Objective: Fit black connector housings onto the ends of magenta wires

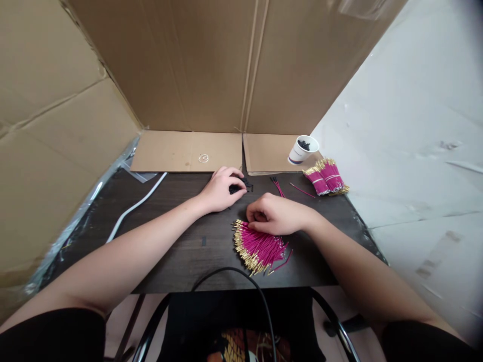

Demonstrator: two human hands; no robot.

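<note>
Black pieces [247, 184] lie partly hidden by the left hand [221, 189].

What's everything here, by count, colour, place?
Table: one, dark brown, centre
Cardboard walls: two, brown, back, left
Cardboard sheets: two, brown, table's back
Paper cup: one, white, right sheet
Band: one, white, left sheet
Wire bundles: two, magenta, back right
Wire pile: one, magenta, front
Black-tipped wires: few, magenta, mid-right
Single wire: one, magenta, beside bundles
Black pieces: uncounted, table and cup
White cable: one, left
Black cable: one, front
Left hand: one, at black pieces
Right hand: one, at wire pile
Sleeves: two, black, bottom corners
</note>
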